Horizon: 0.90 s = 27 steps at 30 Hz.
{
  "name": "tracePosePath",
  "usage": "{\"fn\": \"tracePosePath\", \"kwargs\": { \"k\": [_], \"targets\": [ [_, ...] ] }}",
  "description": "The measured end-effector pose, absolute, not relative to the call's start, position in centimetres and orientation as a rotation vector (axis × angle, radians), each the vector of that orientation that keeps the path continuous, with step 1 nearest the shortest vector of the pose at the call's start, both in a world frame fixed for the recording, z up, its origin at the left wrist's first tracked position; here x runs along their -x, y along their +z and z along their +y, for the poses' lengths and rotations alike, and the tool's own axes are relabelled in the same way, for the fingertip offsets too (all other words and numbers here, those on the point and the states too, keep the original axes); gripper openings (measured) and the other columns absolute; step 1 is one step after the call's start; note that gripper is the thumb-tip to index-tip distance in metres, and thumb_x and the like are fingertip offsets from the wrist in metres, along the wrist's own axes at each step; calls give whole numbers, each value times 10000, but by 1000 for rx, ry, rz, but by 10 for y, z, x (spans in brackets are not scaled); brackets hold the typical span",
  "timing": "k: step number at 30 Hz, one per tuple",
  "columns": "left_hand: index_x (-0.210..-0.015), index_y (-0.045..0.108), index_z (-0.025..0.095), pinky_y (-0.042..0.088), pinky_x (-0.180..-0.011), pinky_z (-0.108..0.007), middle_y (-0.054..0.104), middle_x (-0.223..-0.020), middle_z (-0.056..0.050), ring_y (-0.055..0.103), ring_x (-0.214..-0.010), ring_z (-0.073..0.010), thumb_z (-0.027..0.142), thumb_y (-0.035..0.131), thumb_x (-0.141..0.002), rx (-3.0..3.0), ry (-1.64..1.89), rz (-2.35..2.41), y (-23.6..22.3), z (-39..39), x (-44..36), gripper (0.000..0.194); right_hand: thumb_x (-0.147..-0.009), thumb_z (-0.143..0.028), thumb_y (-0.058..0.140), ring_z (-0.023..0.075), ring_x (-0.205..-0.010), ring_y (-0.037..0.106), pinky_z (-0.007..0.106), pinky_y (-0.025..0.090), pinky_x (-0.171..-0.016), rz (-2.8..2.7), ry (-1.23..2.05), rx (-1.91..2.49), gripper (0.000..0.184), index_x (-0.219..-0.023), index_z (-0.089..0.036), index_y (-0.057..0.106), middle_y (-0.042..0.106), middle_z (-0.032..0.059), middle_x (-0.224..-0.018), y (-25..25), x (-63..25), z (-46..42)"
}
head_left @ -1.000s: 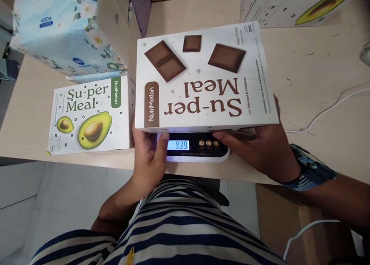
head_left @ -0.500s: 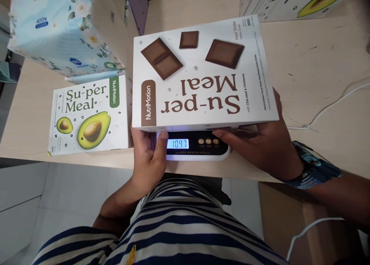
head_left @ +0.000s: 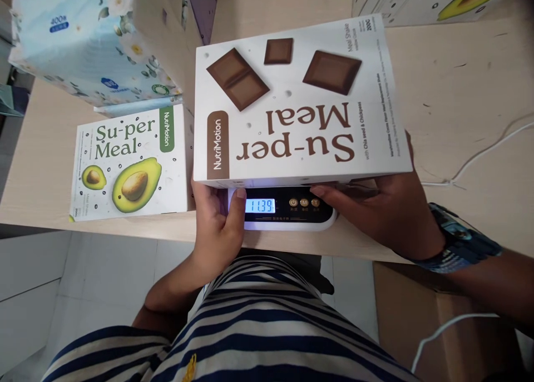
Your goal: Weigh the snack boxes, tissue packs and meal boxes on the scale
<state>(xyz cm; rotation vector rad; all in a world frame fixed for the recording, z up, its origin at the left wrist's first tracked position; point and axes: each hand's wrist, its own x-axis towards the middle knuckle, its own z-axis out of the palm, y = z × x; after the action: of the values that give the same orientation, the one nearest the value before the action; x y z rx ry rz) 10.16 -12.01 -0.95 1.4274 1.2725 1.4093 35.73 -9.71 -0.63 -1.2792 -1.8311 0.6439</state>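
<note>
A white Su-per Meal shake box (head_left: 292, 143) with chocolate pieces printed on it lies over a digital kitchen scale (head_left: 283, 224), its lettering upside down to me. The scale's lit display reads about 11.39. My left hand (head_left: 217, 221) grips the box's near left corner, its thumb beside the display. Around the near right corner, my right hand (head_left: 386, 212) is closed on the box, thumb tip along its front edge above the buttons. The fingers under the box are hidden, as is the scale's platform.
Left of the scale lies an avocado-printed Su-per Meal box (head_left: 146, 132). Behind it stands a flowered tissue pack (head_left: 92, 54). Another avocado box (head_left: 400, 6) is at the back right. A white cable (head_left: 475, 154) crosses the table's right side; a cardboard box (head_left: 409, 309) sits below.
The display reading has risen from about 10.97 to 11.39. Both hands keep their hold on the chocolate box, and the view has shifted slightly.
</note>
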Motion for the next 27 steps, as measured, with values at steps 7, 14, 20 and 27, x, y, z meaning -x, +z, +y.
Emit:
{"fn": "tracePosePath", "kwargs": {
  "k": [7, 14, 20, 27],
  "targets": [
    [-1608, 486, 335, 438, -1377, -402, 646, -1569, -95, 672, -1453, -223, 422, 706, -1097, -1486, 1394, 1289, -10, -120, -100, 564, -912, -392, 862, 459, -1727, 361, 711, 367, -1428, -1898, 513, 1287, 723, -1582, -435, 590, 454, 12, -1811, -2, -356, -97],
    [-1558, 532, 329, 542, -1252, -303, 683, -1470, -68, 719, -1315, -163, 376, 740, -1084, -1570, 1421, 1256, -18, -120, -99, 519, -916, -421, 850, 445, -1705, 414, 689, 440, -1400, -1899, 433, 1250, 992, -1764, -463, 338, 416, -7, -1838, -10, -358, -97],
    [-1589, 473, 347, 573, -1219, -336, 676, -1465, -83, 723, -1301, -183, 431, 738, -1081, -1582, 1411, 1276, -20, -119, -99, 580, -921, -417, 844, 439, -1700, 426, 685, 451, -1391, -1893, 426, 1259, 980, -1759, -452, 338, 425, 10, -1831, -13, -358, -97],
    [-1547, 522, 339, 547, -1230, -296, 674, -1471, -69, 716, -1297, -156, 356, 749, -1078, -1560, 1444, 1245, -22, -119, -100, 522, -913, -408, 849, 449, -1702, 418, 715, 432, -1391, -1899, 418, 1261, 988, -1756, -442, 336, 419, 22, -1834, -14, -360, -98]
  ]
}}
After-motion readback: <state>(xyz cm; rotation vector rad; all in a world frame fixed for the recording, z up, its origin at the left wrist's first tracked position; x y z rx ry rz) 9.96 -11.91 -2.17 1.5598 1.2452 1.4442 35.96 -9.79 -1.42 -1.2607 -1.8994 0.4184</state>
